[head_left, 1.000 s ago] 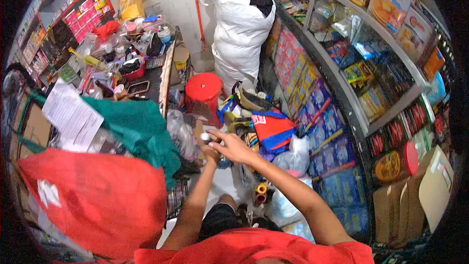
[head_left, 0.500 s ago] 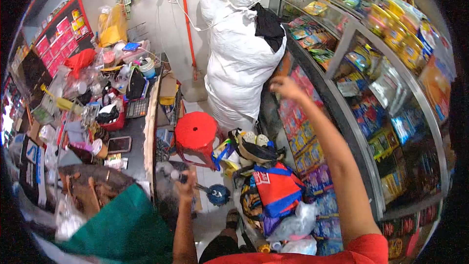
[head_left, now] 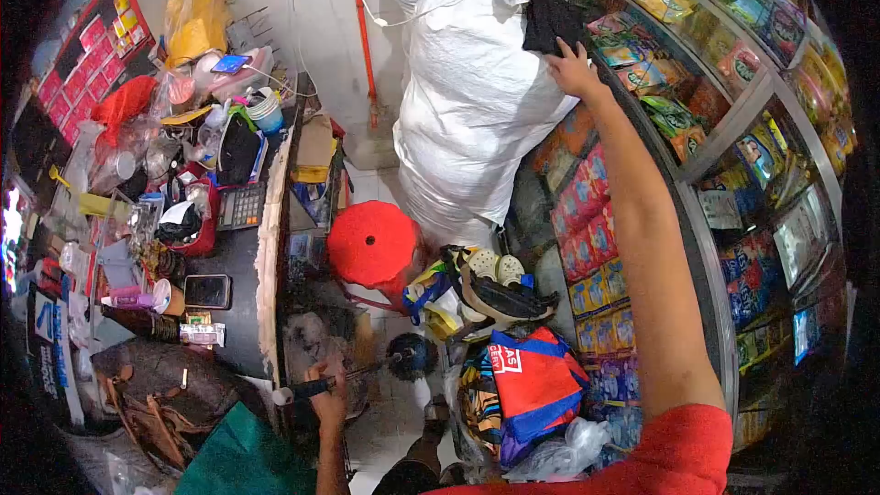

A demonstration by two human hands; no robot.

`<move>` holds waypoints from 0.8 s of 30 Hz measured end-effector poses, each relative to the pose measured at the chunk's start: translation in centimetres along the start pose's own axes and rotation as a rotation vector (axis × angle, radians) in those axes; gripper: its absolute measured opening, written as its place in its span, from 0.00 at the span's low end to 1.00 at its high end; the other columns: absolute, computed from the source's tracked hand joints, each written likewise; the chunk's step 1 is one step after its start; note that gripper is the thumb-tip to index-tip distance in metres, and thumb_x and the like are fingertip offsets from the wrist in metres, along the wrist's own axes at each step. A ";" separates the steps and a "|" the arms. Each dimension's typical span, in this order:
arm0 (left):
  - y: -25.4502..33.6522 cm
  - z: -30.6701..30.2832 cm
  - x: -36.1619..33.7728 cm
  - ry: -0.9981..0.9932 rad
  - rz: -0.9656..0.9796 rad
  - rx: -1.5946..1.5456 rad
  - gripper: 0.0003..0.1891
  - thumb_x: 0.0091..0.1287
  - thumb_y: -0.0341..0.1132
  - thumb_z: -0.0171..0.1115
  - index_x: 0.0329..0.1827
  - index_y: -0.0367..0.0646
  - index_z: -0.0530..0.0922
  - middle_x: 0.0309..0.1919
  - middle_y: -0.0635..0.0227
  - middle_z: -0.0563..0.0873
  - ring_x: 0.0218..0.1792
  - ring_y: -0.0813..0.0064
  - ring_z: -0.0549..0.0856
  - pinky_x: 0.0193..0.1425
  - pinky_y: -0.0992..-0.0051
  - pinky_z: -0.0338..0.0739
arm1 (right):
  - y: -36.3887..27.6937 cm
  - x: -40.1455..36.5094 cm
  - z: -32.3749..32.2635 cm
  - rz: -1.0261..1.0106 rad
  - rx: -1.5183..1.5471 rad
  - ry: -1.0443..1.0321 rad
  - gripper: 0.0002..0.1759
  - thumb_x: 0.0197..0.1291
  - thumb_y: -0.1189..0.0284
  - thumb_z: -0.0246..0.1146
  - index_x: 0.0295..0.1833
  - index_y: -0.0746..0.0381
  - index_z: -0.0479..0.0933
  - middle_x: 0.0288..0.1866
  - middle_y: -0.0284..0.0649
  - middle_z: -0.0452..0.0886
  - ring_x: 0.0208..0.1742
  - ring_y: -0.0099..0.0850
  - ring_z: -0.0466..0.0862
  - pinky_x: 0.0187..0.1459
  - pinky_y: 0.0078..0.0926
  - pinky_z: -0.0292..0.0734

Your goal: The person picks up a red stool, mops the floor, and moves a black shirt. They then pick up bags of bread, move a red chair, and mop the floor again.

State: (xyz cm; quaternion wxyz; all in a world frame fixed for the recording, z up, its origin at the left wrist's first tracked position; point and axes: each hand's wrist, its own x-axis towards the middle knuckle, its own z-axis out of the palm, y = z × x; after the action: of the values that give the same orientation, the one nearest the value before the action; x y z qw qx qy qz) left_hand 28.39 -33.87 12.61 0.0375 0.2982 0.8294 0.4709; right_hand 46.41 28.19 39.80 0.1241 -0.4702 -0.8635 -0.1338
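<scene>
My left hand (head_left: pixel 327 396) is wrapped round the handle of a dark round-headed stick (head_left: pixel 359 370). The handle has a pale end to the left of my fist, and its blurred dark head hangs over the floor. On the right, my arm reaches forward and my right hand (head_left: pixel 576 71) is at the upper right side of a large white sack (head_left: pixel 458 101). Its fingers are apart, with the fingertips right at the lower edge of a black cloth (head_left: pixel 550 18) draped over the sack.
A red stool (head_left: pixel 371 247) stands before the sack. A red-and-blue bag (head_left: pixel 536 367) and light shoes (head_left: pixel 495 266) lie at centre right. Glass display cases (head_left: pixel 724 147) line the right. A cluttered counter (head_left: pixel 238 339) with a phone (head_left: pixel 208 291) runs along the left.
My right hand has moved forward and up to the black cloth. My left hand has lowered and shifted slightly left with the stick. The view has shifted.
</scene>
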 end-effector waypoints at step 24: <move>24.6 8.9 6.9 -0.802 0.335 -0.478 0.10 0.63 0.34 0.52 0.41 0.36 0.76 0.29 0.66 0.80 0.31 0.75 0.78 0.35 0.77 0.72 | 5.0 -9.2 -42.7 -0.461 1.503 0.215 0.14 0.54 0.77 0.56 0.48 0.65 0.69 0.41 0.43 0.78 0.43 0.35 0.79 0.45 0.32 0.76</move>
State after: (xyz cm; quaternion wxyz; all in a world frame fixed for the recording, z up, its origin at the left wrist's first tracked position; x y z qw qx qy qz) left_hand 37.08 -14.19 28.94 0.3449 0.5682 0.5592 0.4955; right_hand 59.30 8.81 77.11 0.4601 -0.0541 -0.7815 0.4179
